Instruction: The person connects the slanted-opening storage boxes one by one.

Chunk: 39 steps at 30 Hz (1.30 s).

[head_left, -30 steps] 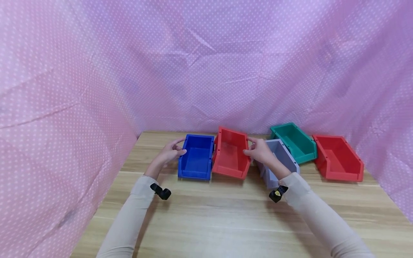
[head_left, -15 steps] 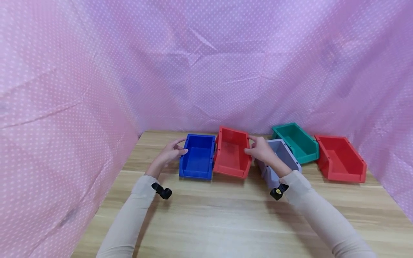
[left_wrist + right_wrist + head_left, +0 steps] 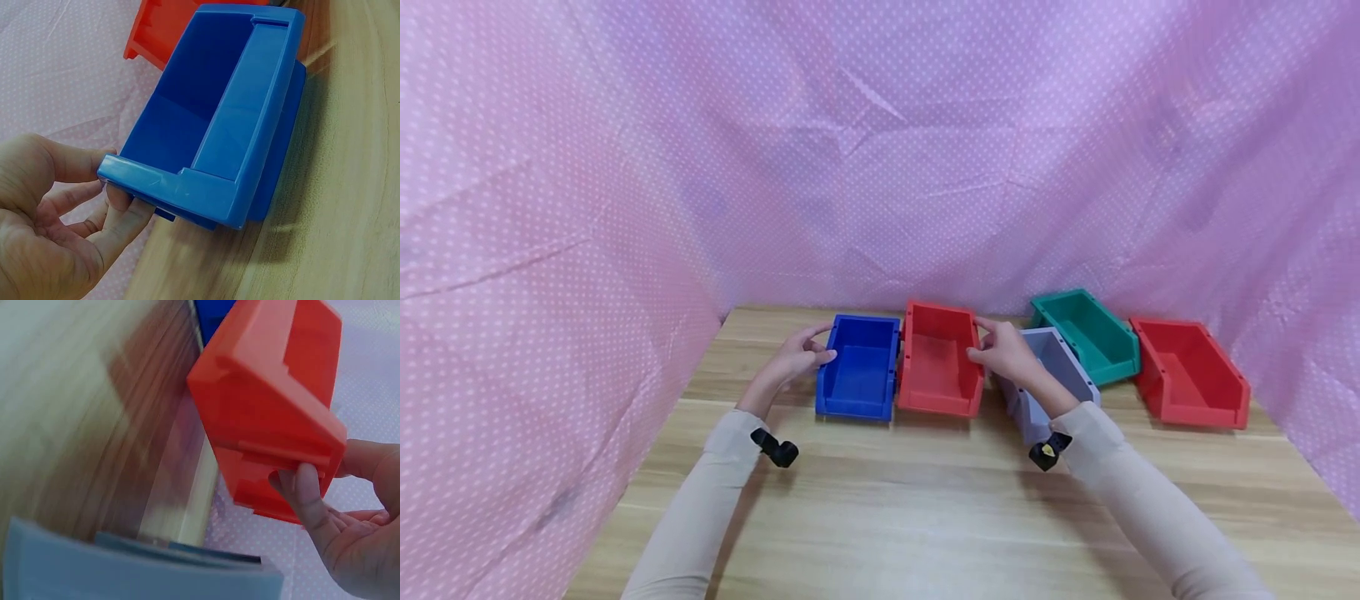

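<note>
My left hand (image 3: 793,358) grips the left wall of a blue plastic storage bin (image 3: 859,375), thumb over the rim and fingers against the outside. In the left wrist view the blue bin (image 3: 187,106) shows its low open front. My right hand (image 3: 1006,354) grips the right wall of a red storage bin (image 3: 936,367). The right wrist view has fingers of the right hand (image 3: 359,537) curled under the side lip of the red bin (image 3: 262,419). The two bins stand side by side, front ends nearly level, with a narrow dark seam between them.
Under my right forearm stands a grey bin (image 3: 1056,367), set askew. Behind and right of it are a green bin (image 3: 1093,333), also angled, and a second red bin (image 3: 1195,375). A pink dotted curtain (image 3: 880,183) hangs close behind the wooden table (image 3: 887,517).
The held red bin has turned from a slant to nearly parallel with the blue bin, its far end lower in view. Both hands keep their holds; the blue bin has barely moved.
</note>
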Tool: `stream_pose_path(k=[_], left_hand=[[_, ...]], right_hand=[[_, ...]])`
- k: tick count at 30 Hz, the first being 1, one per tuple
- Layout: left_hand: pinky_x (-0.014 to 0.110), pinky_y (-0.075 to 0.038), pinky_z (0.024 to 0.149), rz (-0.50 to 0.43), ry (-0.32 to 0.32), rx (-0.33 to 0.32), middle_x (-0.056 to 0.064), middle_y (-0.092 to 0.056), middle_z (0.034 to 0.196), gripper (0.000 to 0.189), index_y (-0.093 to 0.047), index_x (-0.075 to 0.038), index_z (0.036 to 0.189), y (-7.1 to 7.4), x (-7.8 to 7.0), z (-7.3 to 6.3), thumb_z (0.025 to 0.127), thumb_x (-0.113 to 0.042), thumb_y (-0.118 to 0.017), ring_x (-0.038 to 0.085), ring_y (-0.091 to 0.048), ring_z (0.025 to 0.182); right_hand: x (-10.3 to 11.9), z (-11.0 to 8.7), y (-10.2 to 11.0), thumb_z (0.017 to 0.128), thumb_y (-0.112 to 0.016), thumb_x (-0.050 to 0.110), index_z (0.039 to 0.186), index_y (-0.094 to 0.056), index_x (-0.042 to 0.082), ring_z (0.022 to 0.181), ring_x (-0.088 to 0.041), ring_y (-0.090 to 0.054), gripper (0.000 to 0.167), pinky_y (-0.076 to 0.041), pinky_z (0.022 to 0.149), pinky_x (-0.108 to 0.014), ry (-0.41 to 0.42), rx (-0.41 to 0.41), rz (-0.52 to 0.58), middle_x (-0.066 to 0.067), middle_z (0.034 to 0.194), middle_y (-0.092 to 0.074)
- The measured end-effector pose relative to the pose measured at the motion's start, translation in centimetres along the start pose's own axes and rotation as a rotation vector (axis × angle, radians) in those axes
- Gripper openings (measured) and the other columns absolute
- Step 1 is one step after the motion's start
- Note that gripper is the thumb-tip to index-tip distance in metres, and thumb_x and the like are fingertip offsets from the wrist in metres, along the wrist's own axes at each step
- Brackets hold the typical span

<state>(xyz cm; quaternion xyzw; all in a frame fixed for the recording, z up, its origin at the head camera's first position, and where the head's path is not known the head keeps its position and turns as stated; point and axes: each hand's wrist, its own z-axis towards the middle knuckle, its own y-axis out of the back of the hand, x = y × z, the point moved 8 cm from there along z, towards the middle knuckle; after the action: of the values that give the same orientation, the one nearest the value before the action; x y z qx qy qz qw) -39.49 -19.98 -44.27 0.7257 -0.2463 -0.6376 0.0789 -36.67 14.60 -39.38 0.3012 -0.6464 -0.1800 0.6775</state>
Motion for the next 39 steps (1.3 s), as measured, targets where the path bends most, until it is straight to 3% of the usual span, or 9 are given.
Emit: stream_pose_path(k=[9, 19, 30, 39], left_hand=[[0.034, -0.054, 0.091, 0.001, -0.016, -0.003, 0.014, -0.058, 0.113, 0.063, -0.039, -0.02, 0.158, -0.02, 0.05, 0.09, 0.101, -0.017, -0.064, 0.023, -0.059, 0.102], [0.029, -0.053, 0.082, -0.017, -0.023, 0.003, 0.012, -0.059, 0.108, 0.064, -0.038, -0.018, 0.158, 0.15, -0.11, -0.06, 0.1, -0.014, -0.065, 0.021, -0.059, 0.097], [0.031, -0.054, 0.086, -0.033, -0.021, 0.013, 0.014, -0.06, 0.112, 0.066, -0.037, -0.018, 0.159, 0.07, -0.03, -0.09, 0.1, -0.014, -0.065, 0.022, -0.06, 0.101], [0.038, -0.055, 0.093, -0.039, -0.007, 0.017, 0.019, -0.059, 0.121, 0.064, -0.038, -0.022, 0.159, -0.02, 0.04, -0.16, 0.101, -0.015, -0.064, 0.026, -0.061, 0.108]], right_hand=[[-0.79, -0.01, 0.21, 0.092, -0.073, 0.011, 0.157, -0.037, 0.003, 0.071, -0.023, -0.067, 0.075, -0.061, 0.079, -0.047, -0.043, -0.014, 0.086, -0.021, 0.101, -0.07], [-0.29, 0.17, -0.01, 0.092, -0.073, 0.01, 0.157, -0.036, 0.003, 0.075, -0.021, -0.069, 0.075, -0.061, 0.082, -0.048, -0.036, 0.002, 0.077, -0.023, 0.106, -0.071], [-0.14, 0.03, -0.11, 0.092, -0.073, 0.008, 0.156, -0.038, 0.003, 0.071, -0.022, -0.068, 0.074, -0.062, 0.076, -0.044, -0.004, 0.008, 0.073, -0.024, 0.105, -0.071], [-0.63, 0.05, -0.55, 0.092, -0.072, 0.009, 0.154, -0.04, 0.0, 0.063, -0.019, -0.062, 0.071, -0.06, 0.071, -0.044, -0.014, 0.002, 0.02, -0.021, 0.09, -0.07]])
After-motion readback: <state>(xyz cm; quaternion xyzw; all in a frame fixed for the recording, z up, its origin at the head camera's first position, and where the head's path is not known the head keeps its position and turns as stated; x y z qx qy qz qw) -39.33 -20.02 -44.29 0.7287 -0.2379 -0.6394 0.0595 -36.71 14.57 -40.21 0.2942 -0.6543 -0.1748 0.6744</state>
